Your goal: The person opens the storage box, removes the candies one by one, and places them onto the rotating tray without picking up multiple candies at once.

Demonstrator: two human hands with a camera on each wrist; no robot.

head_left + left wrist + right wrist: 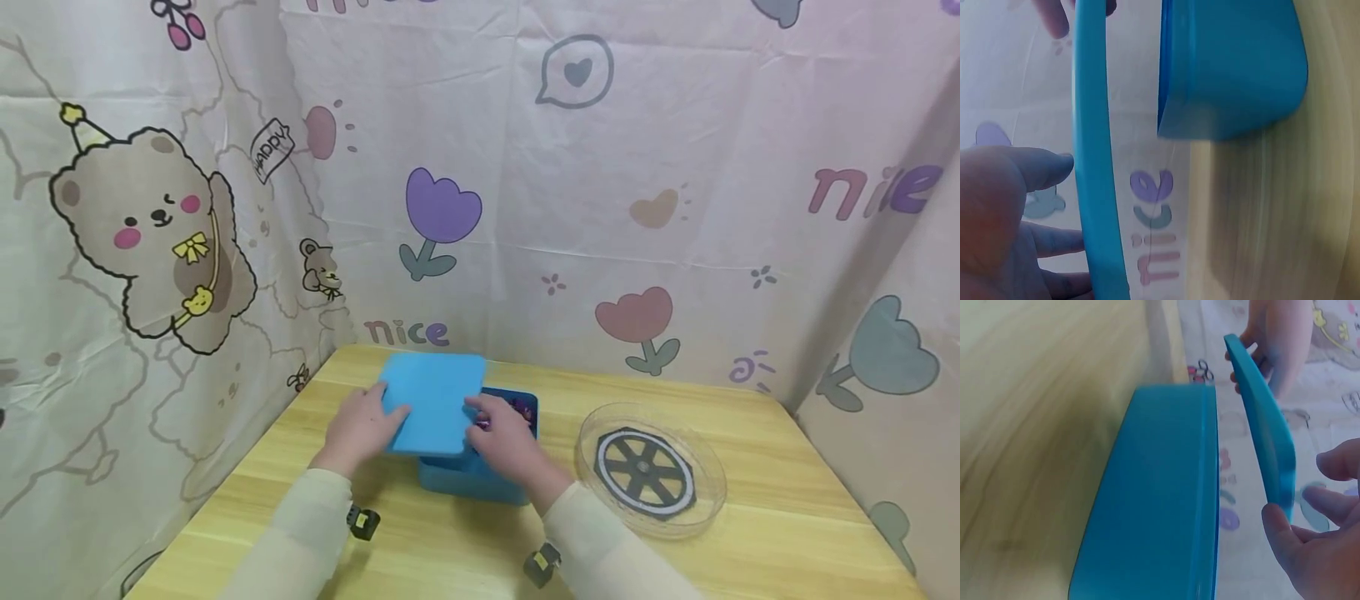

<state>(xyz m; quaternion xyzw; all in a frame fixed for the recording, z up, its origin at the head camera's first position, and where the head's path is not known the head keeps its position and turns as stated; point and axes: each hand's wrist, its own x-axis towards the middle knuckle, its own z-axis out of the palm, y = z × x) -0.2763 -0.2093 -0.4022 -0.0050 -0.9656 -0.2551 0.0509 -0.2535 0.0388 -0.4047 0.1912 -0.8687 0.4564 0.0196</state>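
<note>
The blue lid [435, 400] sits between the 2 hands at the head view's centre, over the blue box [472, 487]. The left hand [362, 425] grasps its left edge; the right hand [513, 442], loosely spread, is at its right edge.

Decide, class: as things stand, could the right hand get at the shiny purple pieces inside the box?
Probably yes. The blue lid is raised off the blue box, leaving its right side uncovered, where the purple pieces show beside the right hand.
</note>
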